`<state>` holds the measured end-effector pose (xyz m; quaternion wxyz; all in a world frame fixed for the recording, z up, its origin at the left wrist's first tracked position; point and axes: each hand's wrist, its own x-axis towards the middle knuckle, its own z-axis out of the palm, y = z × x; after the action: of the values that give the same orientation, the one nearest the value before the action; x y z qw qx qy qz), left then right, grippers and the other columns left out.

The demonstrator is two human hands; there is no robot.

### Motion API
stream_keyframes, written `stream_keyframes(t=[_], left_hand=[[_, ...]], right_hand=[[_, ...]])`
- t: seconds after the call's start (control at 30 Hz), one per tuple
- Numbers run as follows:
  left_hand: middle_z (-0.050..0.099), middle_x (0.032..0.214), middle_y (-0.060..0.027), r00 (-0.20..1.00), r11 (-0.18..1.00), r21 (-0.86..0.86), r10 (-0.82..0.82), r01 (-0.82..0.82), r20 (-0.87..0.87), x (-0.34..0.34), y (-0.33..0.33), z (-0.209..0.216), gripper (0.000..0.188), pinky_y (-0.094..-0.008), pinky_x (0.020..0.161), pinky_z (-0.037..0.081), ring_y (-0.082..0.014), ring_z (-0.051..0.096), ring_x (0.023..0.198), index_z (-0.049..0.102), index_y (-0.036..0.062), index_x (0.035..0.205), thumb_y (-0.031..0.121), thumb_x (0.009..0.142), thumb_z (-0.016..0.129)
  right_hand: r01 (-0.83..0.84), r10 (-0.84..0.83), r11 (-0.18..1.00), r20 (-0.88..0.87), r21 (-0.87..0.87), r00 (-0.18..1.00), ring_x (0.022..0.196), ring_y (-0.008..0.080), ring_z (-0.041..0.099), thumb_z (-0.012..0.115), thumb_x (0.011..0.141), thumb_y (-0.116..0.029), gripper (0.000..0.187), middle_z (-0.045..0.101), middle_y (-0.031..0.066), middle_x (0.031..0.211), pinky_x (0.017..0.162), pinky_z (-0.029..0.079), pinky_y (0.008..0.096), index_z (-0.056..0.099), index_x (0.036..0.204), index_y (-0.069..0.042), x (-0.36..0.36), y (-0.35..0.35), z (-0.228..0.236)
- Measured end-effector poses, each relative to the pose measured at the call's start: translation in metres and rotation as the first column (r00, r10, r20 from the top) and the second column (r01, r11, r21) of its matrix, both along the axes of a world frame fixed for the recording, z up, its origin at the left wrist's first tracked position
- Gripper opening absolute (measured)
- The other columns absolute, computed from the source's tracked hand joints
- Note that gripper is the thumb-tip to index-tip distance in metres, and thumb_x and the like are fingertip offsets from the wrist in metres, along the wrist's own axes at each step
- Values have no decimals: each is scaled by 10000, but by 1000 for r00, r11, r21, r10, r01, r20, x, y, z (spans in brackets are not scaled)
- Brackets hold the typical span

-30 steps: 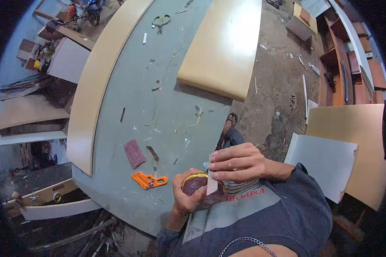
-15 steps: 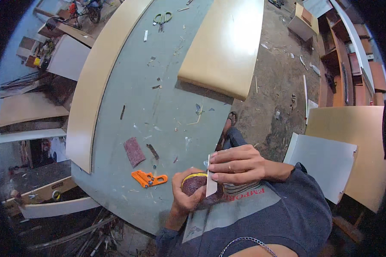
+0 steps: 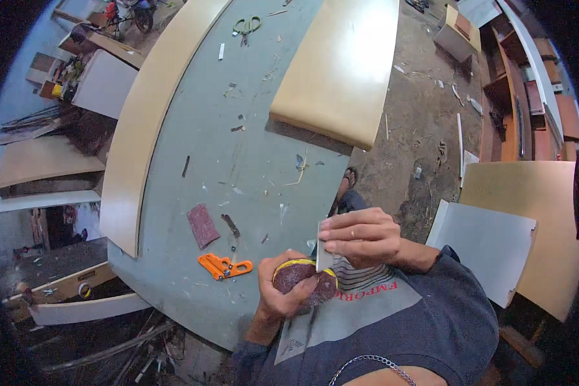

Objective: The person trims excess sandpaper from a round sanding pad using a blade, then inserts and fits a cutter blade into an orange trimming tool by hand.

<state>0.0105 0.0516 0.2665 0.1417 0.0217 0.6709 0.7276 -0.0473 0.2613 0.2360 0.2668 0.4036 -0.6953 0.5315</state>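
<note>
In front of my chest my left hand (image 3: 280,289) grips a round maroon sanding pad (image 3: 294,275) with a yellow rim, its thumb lying across the rough face. My right hand (image 3: 361,237) pinches a small flat white strip (image 3: 323,258) between thumb and fingers. The strip stands tilted, its lower end at the pad's upper edge; whether it touches there I cannot tell. On the table to the left of my hands lie an orange plastic tool (image 3: 225,266) with a finger hole and a rectangular maroon abrasive piece (image 3: 203,226).
A grey-green table (image 3: 206,148) carries scissors (image 3: 246,27), scraps and a curved cream panel (image 3: 338,71). A long cream board (image 3: 148,122) runs along its left side. White and cream panels (image 3: 486,241) lean at my right, beside a littered floor.
My right hand has shifted slightly up and right with the white strip, from across the pad's face to its upper edge. More of the pad shows. My left hand keeps its grip.
</note>
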Motion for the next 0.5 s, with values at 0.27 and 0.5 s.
stream_keyframes(t=[0.27,0.5], left_hand=[[677,750,-71,998,999,-6,34,-34,-47,2,3,-7,252,-248,631,488,-110,635,673,655,-6,869,182,713,717],[593,1120,-159,984,754,-645,17,-127,-175,-14,-7,-105,395,-346,862,483,-303,604,1018,567,24,1170,155,819,695]], right_hand=[[26,-28,973,2,229,1000,825,240,680,690,719,-68,229,699,103,919,702,577,345,698,945,-30,-11,4,-17],[75,-206,978,836,196,509,787,186,661,709,761,-30,230,689,88,888,654,546,307,681,989,-8,-11,7,-164]])
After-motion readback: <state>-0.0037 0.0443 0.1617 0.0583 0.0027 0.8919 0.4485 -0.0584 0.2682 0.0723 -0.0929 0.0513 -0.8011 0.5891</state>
